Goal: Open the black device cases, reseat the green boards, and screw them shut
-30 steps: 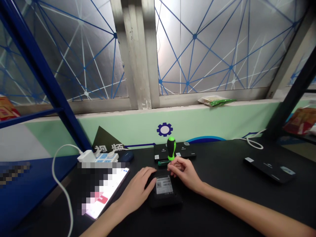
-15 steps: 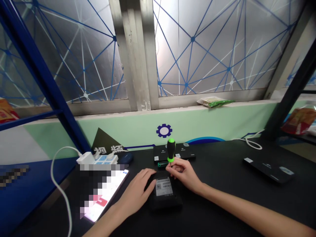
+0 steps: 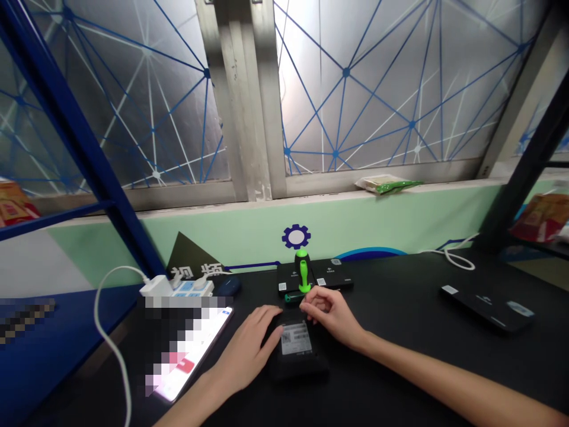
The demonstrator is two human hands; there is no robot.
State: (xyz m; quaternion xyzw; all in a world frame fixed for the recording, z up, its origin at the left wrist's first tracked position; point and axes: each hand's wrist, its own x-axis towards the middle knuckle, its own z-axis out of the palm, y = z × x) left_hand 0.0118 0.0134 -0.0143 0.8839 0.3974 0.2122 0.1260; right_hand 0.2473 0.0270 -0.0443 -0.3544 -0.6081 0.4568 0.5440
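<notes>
A black and bright green screwdriver [image 3: 304,271] stands nearly upright at the far edge of a flat black device with a white label [image 3: 297,338]. My right hand [image 3: 328,309] pinches low on the screwdriver, fingertips together around its shaft. The tip is hidden behind the fingers and device. My left hand [image 3: 251,338] lies along the device's left side with fingers stretched out, the thumb touching its edge by the label. Just behind the screwdriver lies a thin green-handled tool [image 3: 293,298].
Two black boxes with stickers [image 3: 335,274] lie against the wall; another black device [image 3: 486,308] lies at the right. On the left are a lit phone [image 3: 195,356], a power strip [image 3: 193,287] with a white cable [image 3: 111,338], and a dark mouse-like object [image 3: 228,286].
The screwdriver's handle has turned, so a green strip now faces me, and its top has shifted slightly left. Both hands stay in nearly the same place.
</notes>
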